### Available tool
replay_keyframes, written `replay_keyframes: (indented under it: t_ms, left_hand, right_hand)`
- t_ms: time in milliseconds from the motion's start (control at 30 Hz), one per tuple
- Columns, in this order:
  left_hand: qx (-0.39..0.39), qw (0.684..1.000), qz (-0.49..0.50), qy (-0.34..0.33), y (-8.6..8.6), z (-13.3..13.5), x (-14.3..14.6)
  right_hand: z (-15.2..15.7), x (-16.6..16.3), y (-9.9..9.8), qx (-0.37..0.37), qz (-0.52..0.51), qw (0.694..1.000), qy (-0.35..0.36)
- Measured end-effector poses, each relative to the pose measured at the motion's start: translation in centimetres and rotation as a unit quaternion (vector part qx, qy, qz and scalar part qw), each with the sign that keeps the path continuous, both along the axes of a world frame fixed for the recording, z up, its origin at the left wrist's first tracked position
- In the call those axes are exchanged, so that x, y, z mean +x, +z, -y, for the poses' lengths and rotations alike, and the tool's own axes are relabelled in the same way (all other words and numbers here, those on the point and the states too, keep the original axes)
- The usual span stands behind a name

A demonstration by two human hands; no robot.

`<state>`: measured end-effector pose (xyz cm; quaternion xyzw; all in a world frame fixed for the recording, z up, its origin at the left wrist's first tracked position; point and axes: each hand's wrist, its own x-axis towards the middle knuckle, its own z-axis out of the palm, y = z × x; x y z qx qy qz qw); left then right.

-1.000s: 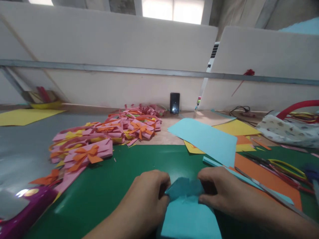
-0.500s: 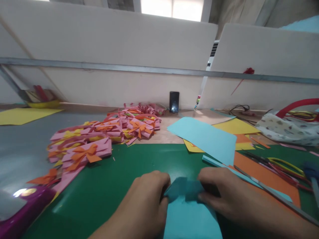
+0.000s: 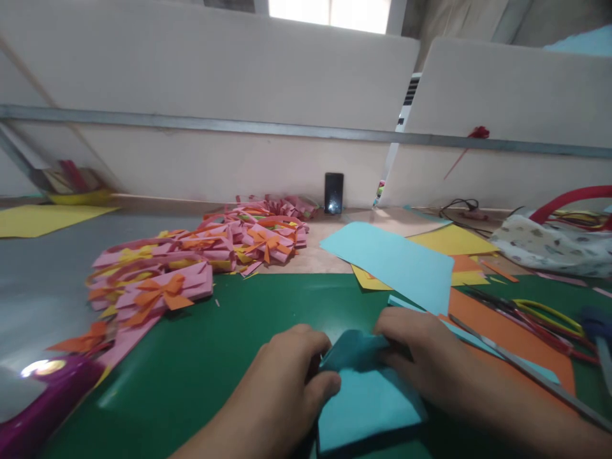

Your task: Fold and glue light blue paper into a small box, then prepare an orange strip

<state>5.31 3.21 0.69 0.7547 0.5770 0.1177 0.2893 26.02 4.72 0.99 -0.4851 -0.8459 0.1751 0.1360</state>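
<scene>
A folded piece of light-blue paper [image 3: 368, 408] is held at the front of the green work surface, between my two hands. My left hand [image 3: 299, 370] pinches its left upper edge, thumb toward me and fingers behind. On the other side my right hand [image 3: 415, 347] grips the upper right flap between thumb and fingers. The flap at the top stands up and curves over. Beyond my right hand lies a larger light-blue sheet [image 3: 396, 258], with a narrow blue strip [image 3: 406, 305] near its lower edge.
Pink paper bags with orange bows [image 3: 162, 293] are heaped at the left. A purple tool [image 3: 57, 395] lies front left. Scissors [image 3: 540, 325] and an orange sheet [image 3: 507, 328] are at the right. A phone [image 3: 333, 193] stands against the back panel.
The upper flap of the blue paper has bent up and curved, and the paper's near edge has lifted. My right hand has shifted slightly up and left.
</scene>
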Motion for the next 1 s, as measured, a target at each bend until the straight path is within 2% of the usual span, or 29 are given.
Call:
replay_keyframes:
  t_ms: [167, 267, 500, 633, 767, 900, 1000]
  left_hand:
    - [0.017, 0.999, -0.028, 0.008, -0.4, 0.2, 0.0]
    - [0.022, 0.999, -0.037, 0.01, -0.4, 0.6, 0.1]
    - [0.018, 0.999, -0.027, -0.004, 0.0, 0.6, 0.2]
    - [-0.016, 0.999, -0.02, -0.022, 0.1, 0.1, 0.2]
    - [-0.025, 0.998, -0.022, -0.045, -0.1, 0.0, 0.0]
    - [0.007, 0.998, -0.027, -0.051, -0.3, 0.5, 0.1]
    - [0.024, 0.996, -0.046, -0.07, 0.0, 0.8, 0.3]
  right_hand:
    - [0.0, 0.3, 1.3, -0.155, -0.029, 0.987, -0.009]
    - [0.1, 0.4, 1.5, -0.197, -0.025, 0.98, -0.021]
    - [0.3, 0.4, 0.9, -0.158, 0.0, 0.987, -0.018]
    - [0.4, 0.3, 1.0, -0.127, 0.004, 0.992, -0.012]
    - [0.9, 0.1, 0.8, -0.065, 0.022, 0.998, 0.005]
    - [1.4, 0.3, 0.3, 0.021, 0.065, 0.997, 0.047]
    - [1.2, 0.5, 0.2, 0.038, 0.074, 0.991, 0.104]
